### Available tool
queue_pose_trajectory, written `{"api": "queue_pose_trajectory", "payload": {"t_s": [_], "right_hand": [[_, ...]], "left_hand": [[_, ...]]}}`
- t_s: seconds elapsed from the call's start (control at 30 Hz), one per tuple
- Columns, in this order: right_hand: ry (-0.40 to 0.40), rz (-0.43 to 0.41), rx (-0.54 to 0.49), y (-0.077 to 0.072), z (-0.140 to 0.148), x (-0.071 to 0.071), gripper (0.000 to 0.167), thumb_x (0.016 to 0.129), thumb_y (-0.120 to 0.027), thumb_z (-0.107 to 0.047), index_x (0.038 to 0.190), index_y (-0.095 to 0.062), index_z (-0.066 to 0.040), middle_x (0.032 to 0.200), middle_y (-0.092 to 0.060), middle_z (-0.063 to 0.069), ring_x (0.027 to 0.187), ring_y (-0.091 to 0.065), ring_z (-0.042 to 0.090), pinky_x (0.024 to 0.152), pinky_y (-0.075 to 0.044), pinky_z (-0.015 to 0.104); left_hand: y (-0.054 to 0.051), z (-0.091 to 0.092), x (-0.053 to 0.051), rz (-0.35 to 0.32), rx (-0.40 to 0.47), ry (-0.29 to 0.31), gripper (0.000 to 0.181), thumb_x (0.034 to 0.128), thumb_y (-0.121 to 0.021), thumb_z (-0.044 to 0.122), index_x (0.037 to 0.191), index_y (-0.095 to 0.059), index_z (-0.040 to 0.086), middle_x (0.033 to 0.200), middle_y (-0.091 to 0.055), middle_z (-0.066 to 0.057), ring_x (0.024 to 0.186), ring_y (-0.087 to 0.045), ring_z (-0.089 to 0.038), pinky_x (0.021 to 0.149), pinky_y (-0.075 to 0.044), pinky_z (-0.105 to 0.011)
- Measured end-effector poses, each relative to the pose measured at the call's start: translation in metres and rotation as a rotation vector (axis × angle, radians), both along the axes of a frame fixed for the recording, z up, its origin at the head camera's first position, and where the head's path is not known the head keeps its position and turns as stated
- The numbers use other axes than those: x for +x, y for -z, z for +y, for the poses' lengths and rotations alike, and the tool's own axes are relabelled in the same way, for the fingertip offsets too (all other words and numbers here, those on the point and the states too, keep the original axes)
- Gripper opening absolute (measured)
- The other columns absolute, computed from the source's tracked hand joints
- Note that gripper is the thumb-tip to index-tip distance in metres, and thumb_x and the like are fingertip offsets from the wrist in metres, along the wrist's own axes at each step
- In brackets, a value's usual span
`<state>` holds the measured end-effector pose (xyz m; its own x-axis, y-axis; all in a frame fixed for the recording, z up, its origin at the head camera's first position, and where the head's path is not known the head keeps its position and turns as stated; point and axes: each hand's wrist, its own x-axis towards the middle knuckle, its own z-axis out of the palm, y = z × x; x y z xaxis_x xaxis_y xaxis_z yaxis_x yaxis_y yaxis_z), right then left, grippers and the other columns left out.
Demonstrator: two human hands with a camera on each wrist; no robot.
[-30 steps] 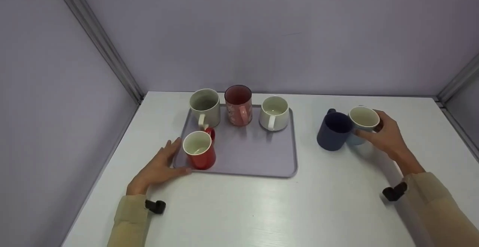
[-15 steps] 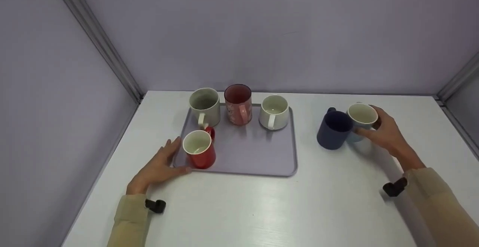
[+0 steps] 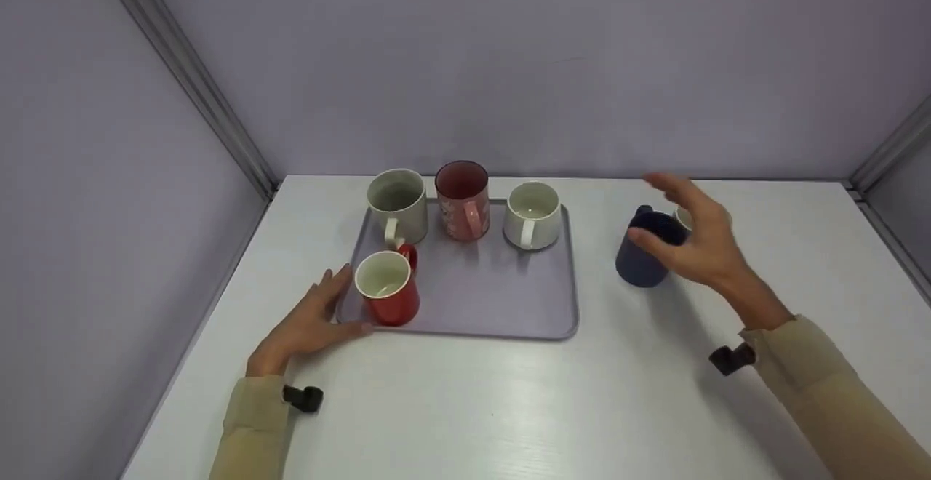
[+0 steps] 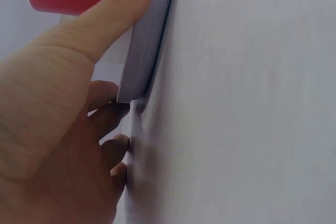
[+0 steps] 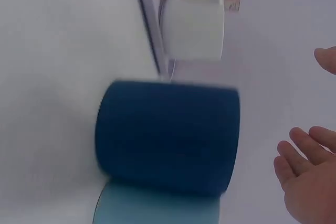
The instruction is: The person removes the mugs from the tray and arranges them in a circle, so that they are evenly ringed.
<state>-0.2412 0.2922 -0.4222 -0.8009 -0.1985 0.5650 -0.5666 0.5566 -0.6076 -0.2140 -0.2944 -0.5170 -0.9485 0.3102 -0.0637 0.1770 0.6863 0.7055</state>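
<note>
The left hand (image 3: 305, 326) rests at the near left corner of a grey tray (image 3: 498, 294), its fingers spread along the left side. In the left wrist view the thumb touches the tray's rim (image 4: 140, 59), with the other fingertips at its corner. A red mug (image 3: 396, 307) stands upright beside that hand on the tray. Over a dark blue mug (image 3: 638, 263) the right hand (image 3: 702, 247) hovers, thumb and fingers apart, holding nothing. Behind it, a light blue mug (image 5: 157, 207) with a pale inside touches the dark blue one; the hand mostly hides it in the head view.
Along the tray's back stand a grey-white mug (image 3: 409, 222), a pink mug (image 3: 465, 218) and a white mug (image 3: 534, 229), handles toward the front. A wall (image 3: 465, 65) rises behind the white table (image 3: 465, 407), with another wall (image 3: 109, 211) at the left.
The right hand has let go of the light blue mug and moved up and left over the dark blue one. The left hand has stayed at the tray corner.
</note>
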Motion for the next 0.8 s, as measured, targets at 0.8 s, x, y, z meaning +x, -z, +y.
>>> {"api": "queue_pose_trajectory", "payload": {"t_s": [0.8], "right_hand": [[-0.381, -0.310, -0.009, 0.043, -0.268, 0.005, 0.101, 0.074, -0.098, -0.046, 0.154, -0.051, -0.006, 0.153, -0.060, 0.012, 0.141, -0.057, 0.031, 0.118, -0.050, 0.047]], "left_hand": [[-0.002, -0.005, 0.004, -0.050, -0.063, -0.044, 0.116, 0.0841, -0.087, 0.059, 0.172, -0.023, 0.019, 0.179, -0.021, -0.011, 0.168, 0.002, -0.036, 0.134, 0.003, -0.064]]}}
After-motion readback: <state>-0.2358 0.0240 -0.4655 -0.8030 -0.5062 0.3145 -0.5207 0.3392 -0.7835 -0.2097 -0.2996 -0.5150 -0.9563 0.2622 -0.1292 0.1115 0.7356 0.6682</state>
